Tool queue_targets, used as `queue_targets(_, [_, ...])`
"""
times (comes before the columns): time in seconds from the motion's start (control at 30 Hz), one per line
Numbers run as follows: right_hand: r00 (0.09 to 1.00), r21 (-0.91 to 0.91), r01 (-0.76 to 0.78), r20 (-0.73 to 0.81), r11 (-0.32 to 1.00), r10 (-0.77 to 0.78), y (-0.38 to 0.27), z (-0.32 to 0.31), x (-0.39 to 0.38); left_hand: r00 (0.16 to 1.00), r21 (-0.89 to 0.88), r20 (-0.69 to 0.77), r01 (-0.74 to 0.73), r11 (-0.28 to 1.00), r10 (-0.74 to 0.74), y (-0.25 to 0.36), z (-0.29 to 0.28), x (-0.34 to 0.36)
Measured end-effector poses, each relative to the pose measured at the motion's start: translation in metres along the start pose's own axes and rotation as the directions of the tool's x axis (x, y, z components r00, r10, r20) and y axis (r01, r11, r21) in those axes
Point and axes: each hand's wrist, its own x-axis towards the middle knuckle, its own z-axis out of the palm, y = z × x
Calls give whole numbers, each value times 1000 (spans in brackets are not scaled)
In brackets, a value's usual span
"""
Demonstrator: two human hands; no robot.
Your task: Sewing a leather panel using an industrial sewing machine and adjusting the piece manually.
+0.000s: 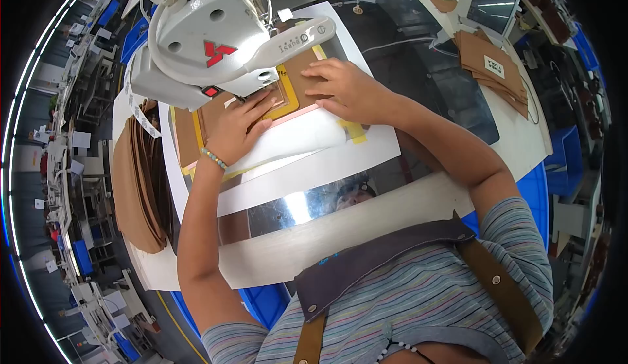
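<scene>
A white sewing machine point(196, 36) stands over a brown flat piece point(304, 84) with a yellow frame point(288, 102) and pink edging, lying on a white sheet point(288, 154). My left hand point(239, 128), with a beaded bracelet, lies near the needle area with fingers apart, touching the piece and partly beside the frame. My right hand point(345, 94) rests with spread fingers on the brown piece to the right of the frame. A yellow tape patch point(356, 130) shows on the white sheet below my right hand.
Brown folded pieces point(137, 181) lie at the left; a stack of labelled brown pieces point(490, 72) and a grey screen device point(490, 0) are at the right. Blue bins point(536, 207) stand below the table edge point(392, 213). Rows of machines line the far sides.
</scene>
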Motion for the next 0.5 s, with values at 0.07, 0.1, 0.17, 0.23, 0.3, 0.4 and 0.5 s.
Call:
queue_targets(0.07, [1000, -9, 5, -6, 1000, -5, 3, 1, -1, 998, 33, 22, 57, 998, -58, 2, -4, 5])
queue_targets(0.1, [1000, -20, 3, -18, 1000, -4, 3, 1, -2, 998, 36, 23, 50, 998, -51, -2, -3, 7])
queue_targets(0.17, [999, -31, 5, -39, 1000, -6, 4, 4, -1, 996, 34, -92, 2, 999, 1, -14, 5, 4])
queue_targets(0.23, [995, -37, 30, -99, 999, -34, 4, 8, 0, 990, 35, -141, 34, 999, -29, -18, 14, 2])
queue_targets(0.3, [996, -30, 20, -84, 999, -22, 3, 6, -2, 981, 30, -185, 66, 997, -59, -21, 20, 0])
queue_targets(0.4, [998, -16, 4, -67, 1000, -5, -1, 5, -3, 971, -86, -217, 82, 993, -100, -16, 18, -7])
queue_targets(0.5, [998, -9, 15, -64, 1000, -16, -4, 2, -4, 939, 9, -308, 164, 986, -153, -38, 5, -27])
